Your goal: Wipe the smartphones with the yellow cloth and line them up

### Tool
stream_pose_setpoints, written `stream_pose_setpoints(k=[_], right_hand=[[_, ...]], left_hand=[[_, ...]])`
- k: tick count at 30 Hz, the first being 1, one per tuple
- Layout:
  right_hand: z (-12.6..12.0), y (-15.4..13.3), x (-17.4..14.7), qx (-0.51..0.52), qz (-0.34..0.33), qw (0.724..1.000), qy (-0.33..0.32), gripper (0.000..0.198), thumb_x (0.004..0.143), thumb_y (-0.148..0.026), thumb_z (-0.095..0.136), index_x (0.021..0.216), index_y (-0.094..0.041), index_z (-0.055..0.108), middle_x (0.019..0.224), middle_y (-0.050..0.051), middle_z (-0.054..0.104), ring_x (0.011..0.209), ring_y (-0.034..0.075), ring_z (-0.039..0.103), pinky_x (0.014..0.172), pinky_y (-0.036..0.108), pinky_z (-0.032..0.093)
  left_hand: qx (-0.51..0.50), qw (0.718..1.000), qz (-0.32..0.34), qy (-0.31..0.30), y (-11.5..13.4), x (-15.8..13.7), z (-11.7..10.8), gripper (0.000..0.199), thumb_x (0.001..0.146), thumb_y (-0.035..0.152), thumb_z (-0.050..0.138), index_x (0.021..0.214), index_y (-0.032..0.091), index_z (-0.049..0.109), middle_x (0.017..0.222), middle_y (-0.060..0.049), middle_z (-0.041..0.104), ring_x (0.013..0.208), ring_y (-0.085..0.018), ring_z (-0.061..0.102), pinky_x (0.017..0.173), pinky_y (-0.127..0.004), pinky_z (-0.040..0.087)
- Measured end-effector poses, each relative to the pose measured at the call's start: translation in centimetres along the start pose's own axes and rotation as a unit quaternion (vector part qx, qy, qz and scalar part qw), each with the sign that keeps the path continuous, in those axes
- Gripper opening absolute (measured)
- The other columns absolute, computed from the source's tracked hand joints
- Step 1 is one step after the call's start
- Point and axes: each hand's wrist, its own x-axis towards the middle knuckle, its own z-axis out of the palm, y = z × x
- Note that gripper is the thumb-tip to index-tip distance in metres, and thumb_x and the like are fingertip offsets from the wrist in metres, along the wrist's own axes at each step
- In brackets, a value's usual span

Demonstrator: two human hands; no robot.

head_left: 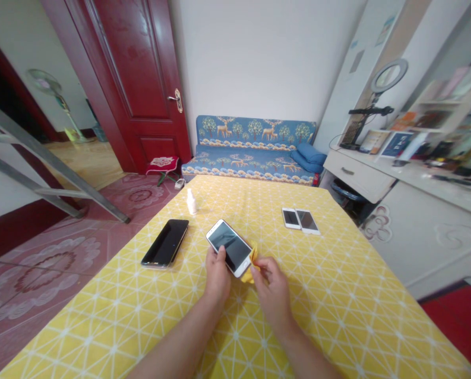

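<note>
My left hand (218, 271) grips a white smartphone (230, 246) by its near left side, thumb over the dark screen. The phone is tilted, screen up, above the table. My right hand (272, 287) pinches a yellow cloth (253, 256) against the phone's lower right edge, near its home button. Part of the cloth hangs under that corner. To the left lies a larger black phone (166, 243), screen up. Behind it stands a small white bottle (191, 202). Two smaller white phones, one (291, 218) beside the other (308, 221), lie at the right.
A yellow patterned cloth covers the table (338, 316). Beyond its far edge is a blue sofa (243, 158). A white cabinet (409, 226) with a ring light (389, 76) stands at the right. At the left are a metal ladder (61, 168) and a red door (132, 68).
</note>
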Motion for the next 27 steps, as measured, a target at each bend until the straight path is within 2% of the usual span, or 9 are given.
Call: stream_pose_setpoints(k=[5, 9, 13, 16, 19, 21, 22, 24, 27], right_hand=[[0.7, 0.4, -0.4, -0.051, 0.026, 0.996, -0.069, 0.002, 0.078, -0.018, 0.057, 0.077, -0.019, 0.057, 0.074, 0.001, 0.063, 0.071, 0.018, 0.062, 0.067, 0.027, 0.048], [0.9, 0.5, -0.7, -0.042, 0.038, 0.988, -0.141, 0.011, 0.071, -0.008, 0.053, 0.071, -0.019, 0.056, 0.066, -0.002, 0.06, 0.064, 0.015, 0.058, 0.06, 0.023, 0.043], [0.8, -0.2, -0.9, 0.009, 0.051, 0.98, -0.193, 0.013, 0.066, -0.007, 0.053, 0.07, -0.018, 0.058, 0.065, -0.003, 0.06, 0.06, 0.013, 0.054, 0.055, 0.022, 0.04], [0.2, -0.7, -0.4, 0.099, 0.115, 0.976, -0.156, 0.013, 0.066, -0.011, 0.055, 0.075, -0.018, 0.058, 0.067, -0.002, 0.061, 0.059, 0.013, 0.056, 0.054, 0.022, 0.043], [-0.6, -0.7, 0.3, 0.127, 0.137, 0.982, -0.016, 0.013, 0.07, -0.017, 0.057, 0.083, -0.018, 0.056, 0.071, -0.001, 0.062, 0.062, 0.015, 0.058, 0.055, 0.024, 0.046], [-1.0, -0.5, 0.4, 0.09, 0.097, 0.99, 0.043, 0.015, 0.076, -0.021, 0.057, 0.091, -0.019, 0.056, 0.08, 0.002, 0.065, 0.07, 0.017, 0.061, 0.061, 0.026, 0.049], [-1.1, -0.5, 0.3, 0.059, 0.064, 0.995, 0.05, 0.018, 0.079, -0.022, 0.056, 0.096, -0.019, 0.056, 0.085, 0.004, 0.066, 0.074, 0.018, 0.062, 0.064, 0.027, 0.05], [-1.0, -0.7, -0.2, -0.006, -0.03, 0.999, 0.024, 0.023, 0.082, -0.02, 0.054, 0.105, -0.02, 0.058, 0.093, 0.006, 0.067, 0.081, 0.019, 0.063, 0.071, 0.03, 0.052], [-0.4, -1.2, -1.1, -0.069, -0.175, 0.98, -0.065, 0.033, 0.085, -0.013, 0.049, 0.115, -0.022, 0.059, 0.101, 0.008, 0.065, 0.091, 0.02, 0.062, 0.08, 0.032, 0.051]], left_hand=[[-0.014, 1.0, 0.003, 0.004, 0.1, 0.1, -0.1, 0.027, 0.071, 0.037, 0.07, 0.087, 0.021, 0.056, 0.078, -0.001, 0.068, 0.069, -0.016, 0.065, 0.07, -0.032, 0.05], [-0.043, 0.999, -0.012, -0.023, 0.3, 0.0, 0.1, 0.032, 0.068, 0.035, 0.074, 0.09, 0.019, 0.056, 0.079, -0.001, 0.068, 0.072, -0.017, 0.066, 0.074, -0.033, 0.05], [-0.084, 0.994, -0.033, -0.065, 0.9, 0.0, 0.2, 0.037, 0.067, 0.028, 0.077, 0.096, 0.019, 0.058, 0.089, -0.003, 0.07, 0.081, -0.018, 0.067, 0.081, -0.033, 0.05], [-0.083, 0.992, -0.054, -0.081, 1.3, 0.1, 0.1, 0.034, 0.068, 0.025, 0.076, 0.098, 0.018, 0.061, 0.089, -0.003, 0.071, 0.077, -0.017, 0.066, 0.077, -0.03, 0.051], [-0.06, 0.99, -0.098, -0.078, 1.5, 0.2, 0.0, 0.026, 0.069, 0.023, 0.074, 0.092, 0.016, 0.063, 0.08, -0.002, 0.07, 0.069, -0.015, 0.064, 0.069, -0.026, 0.051], [-0.043, 0.988, -0.124, -0.084, 1.6, 0.1, 0.1, 0.025, 0.07, 0.021, 0.073, 0.093, 0.016, 0.064, 0.079, -0.002, 0.07, 0.066, -0.015, 0.063, 0.064, -0.026, 0.05], [-0.035, 0.986, -0.131, -0.093, 1.5, 0.0, 0.2, 0.026, 0.07, 0.021, 0.072, 0.094, 0.016, 0.064, 0.08, -0.003, 0.07, 0.066, -0.015, 0.063, 0.063, -0.026, 0.049], [-0.017, 0.983, -0.138, -0.116, 1.5, -0.3, 0.4, 0.029, 0.07, 0.023, 0.072, 0.097, 0.016, 0.064, 0.079, -0.003, 0.069, 0.064, -0.015, 0.062, 0.061, -0.025, 0.048], [-0.002, 0.978, -0.157, -0.135, 1.4, -0.9, 0.5, 0.024, 0.072, 0.032, 0.071, 0.089, 0.016, 0.064, 0.065, 0.001, 0.063, 0.054, -0.012, 0.056, 0.056, -0.023, 0.045]])
